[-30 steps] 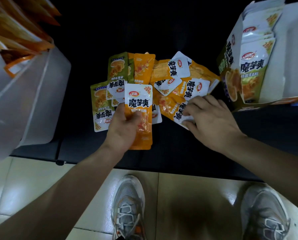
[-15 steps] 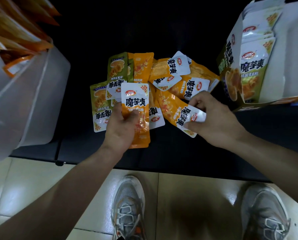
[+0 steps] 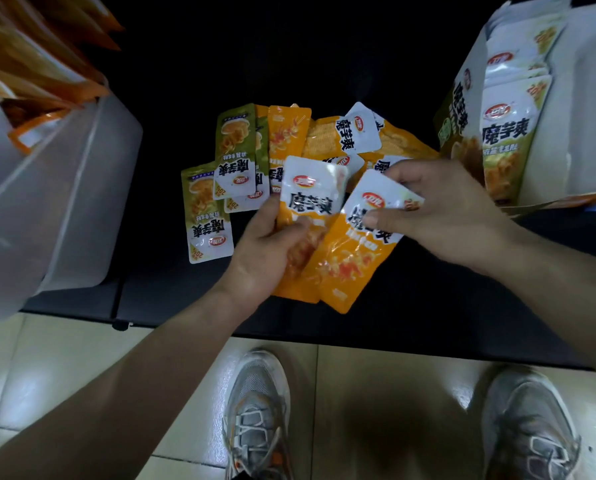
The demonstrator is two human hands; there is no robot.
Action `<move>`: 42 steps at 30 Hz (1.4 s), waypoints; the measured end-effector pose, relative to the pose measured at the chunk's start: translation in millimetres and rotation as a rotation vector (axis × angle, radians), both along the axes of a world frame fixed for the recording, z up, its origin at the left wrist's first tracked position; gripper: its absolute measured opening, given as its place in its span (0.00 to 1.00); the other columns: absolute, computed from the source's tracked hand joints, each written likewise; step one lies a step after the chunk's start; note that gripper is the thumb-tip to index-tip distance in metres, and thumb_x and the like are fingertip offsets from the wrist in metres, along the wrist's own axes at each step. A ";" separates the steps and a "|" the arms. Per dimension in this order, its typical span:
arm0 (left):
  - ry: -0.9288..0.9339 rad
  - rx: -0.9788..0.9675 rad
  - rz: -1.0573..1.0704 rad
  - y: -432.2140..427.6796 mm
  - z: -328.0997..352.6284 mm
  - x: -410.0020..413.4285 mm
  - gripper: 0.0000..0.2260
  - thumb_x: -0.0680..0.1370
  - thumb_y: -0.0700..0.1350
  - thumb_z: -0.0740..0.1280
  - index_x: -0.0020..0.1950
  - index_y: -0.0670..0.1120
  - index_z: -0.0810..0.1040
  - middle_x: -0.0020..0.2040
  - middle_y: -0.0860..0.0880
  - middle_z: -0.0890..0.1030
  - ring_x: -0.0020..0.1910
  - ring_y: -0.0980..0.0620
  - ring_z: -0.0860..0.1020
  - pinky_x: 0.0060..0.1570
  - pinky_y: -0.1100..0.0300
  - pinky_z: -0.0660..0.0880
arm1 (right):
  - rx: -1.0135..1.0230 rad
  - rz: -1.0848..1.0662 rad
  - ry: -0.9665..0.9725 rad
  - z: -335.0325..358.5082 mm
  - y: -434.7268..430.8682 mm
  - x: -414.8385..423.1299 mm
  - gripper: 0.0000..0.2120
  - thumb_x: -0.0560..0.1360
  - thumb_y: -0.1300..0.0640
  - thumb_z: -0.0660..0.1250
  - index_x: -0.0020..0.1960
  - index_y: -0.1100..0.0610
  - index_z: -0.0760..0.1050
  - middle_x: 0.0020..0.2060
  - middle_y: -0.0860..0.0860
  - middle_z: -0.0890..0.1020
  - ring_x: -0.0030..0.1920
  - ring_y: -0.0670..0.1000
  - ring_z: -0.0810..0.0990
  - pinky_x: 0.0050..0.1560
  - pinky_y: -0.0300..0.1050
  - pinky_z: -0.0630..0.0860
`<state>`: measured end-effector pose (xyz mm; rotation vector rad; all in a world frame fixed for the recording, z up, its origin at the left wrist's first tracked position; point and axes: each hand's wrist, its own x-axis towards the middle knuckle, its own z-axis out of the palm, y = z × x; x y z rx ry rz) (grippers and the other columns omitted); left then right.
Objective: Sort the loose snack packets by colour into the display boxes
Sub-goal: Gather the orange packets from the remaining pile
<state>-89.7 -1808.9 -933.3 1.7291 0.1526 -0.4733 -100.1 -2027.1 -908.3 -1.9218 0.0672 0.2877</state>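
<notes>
Fingers of the left hand (image 3: 260, 251) curl round an orange packet (image 3: 307, 188), thumb on its face; the right hand (image 3: 438, 209) pinches a second orange packet (image 3: 352, 265) just beside it, the two overlapping above the black worktop (image 3: 428, 299). Loose green packets (image 3: 204, 209) and more orange ones lie behind. At right, the display box (image 3: 566, 133) holds green ones.

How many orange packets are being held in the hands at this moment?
2. The left hand grips the left orange packet; the right hand pinches the right orange packet beside it. More could be hidden behind the first one.
</notes>
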 end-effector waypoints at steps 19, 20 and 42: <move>0.034 0.227 0.134 17.9 -15.5 4.3 0.12 0.81 0.49 0.66 0.64 0.51 0.73 0.52 0.57 0.81 0.48 0.60 0.80 0.41 0.62 0.76 | -0.961 0.100 -0.206 -55.0 3.8 -28.7 0.27 0.70 0.46 0.76 0.63 0.58 0.75 0.54 0.58 0.75 0.54 0.62 0.75 0.51 0.59 0.75; 0.032 0.232 0.123 18.1 -16.7 3.3 0.13 0.81 0.49 0.66 0.66 0.51 0.73 0.53 0.57 0.81 0.49 0.60 0.80 0.42 0.62 0.76 | -0.980 0.077 -0.172 -53.3 3.9 -28.4 0.32 0.69 0.44 0.76 0.66 0.59 0.73 0.57 0.59 0.74 0.56 0.63 0.74 0.53 0.60 0.75; -0.151 0.281 0.161 31.6 -7.8 15.2 0.12 0.81 0.47 0.67 0.64 0.50 0.72 0.48 0.59 0.81 0.39 0.71 0.80 0.34 0.74 0.74 | -0.275 0.086 0.004 -7.9 -17.2 -26.5 0.12 0.73 0.58 0.75 0.48 0.42 0.78 0.42 0.40 0.82 0.44 0.40 0.81 0.40 0.34 0.75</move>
